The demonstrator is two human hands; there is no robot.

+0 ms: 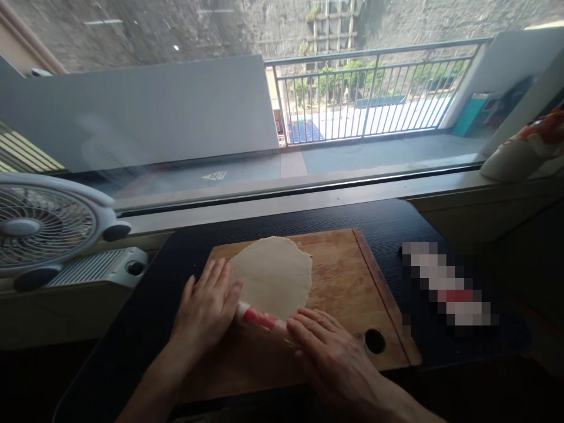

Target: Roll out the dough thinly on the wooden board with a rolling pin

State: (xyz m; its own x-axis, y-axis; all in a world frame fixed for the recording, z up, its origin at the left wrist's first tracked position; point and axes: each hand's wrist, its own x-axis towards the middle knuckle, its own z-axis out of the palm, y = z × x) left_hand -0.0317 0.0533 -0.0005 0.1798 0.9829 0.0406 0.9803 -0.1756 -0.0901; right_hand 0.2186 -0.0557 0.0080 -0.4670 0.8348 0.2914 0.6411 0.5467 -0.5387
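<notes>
Two hands (205, 305) (328, 341) lie on a rolling pin (261, 318) (reddish mid-length) by flat dough (273, 273).

Lit by daylight from the far side, through the window (247, 106). Nearly white with glare beyond the railing (371, 97). Streaked with faint reflections at far left. Softly bright on the flattened dough (273, 276), then deeply shadowed at both near corners. Stretched at the left edge around the fan (48, 226). Coarsely pixelated at right on the dark table (352, 217).
</notes>
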